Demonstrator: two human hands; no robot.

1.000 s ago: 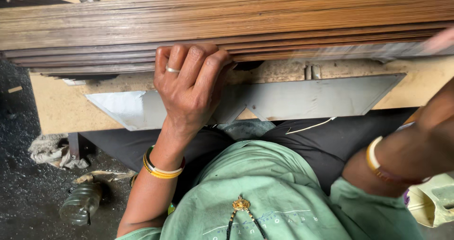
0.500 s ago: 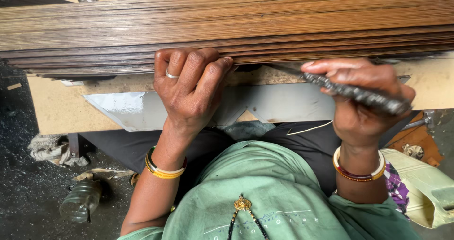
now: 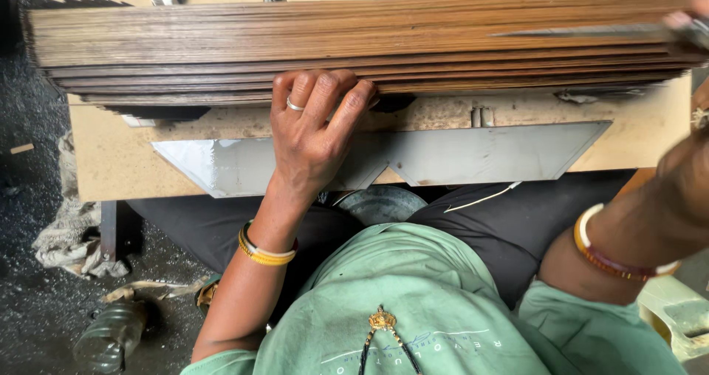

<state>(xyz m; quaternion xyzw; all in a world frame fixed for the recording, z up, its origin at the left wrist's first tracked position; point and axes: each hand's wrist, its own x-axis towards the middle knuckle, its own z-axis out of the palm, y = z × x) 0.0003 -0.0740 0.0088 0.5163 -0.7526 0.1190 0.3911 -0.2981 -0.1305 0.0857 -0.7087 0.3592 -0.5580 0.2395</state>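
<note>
Left hand (image 3: 314,135) lies palm down, fingers (image 3: 329,98) curled over the near edge of one stack of thin brown wood veneer strips (image 3: 354,46); four fingertips press the lower strips, thumb hidden, so a pressing hold rather than a closed grasp. One silver ring on that hand, yellow bangles at the wrist. The stack rests on the far part of a pale fibreboard bench top (image 3: 111,157), its long axis running left to right, ends pointing to the left and right edges of the scene; strip count too dense to tell. Just near of the hand, one flat grey metal plate with slanted ends (image 3: 473,153) lies on the board. Right hand (image 3: 690,20) shows only at the far right edge, by the stack's upper strips; how far open it is cannot be told. One long thin grey blade-like strip (image 3: 583,31) lies along the stack towards it.
</note>
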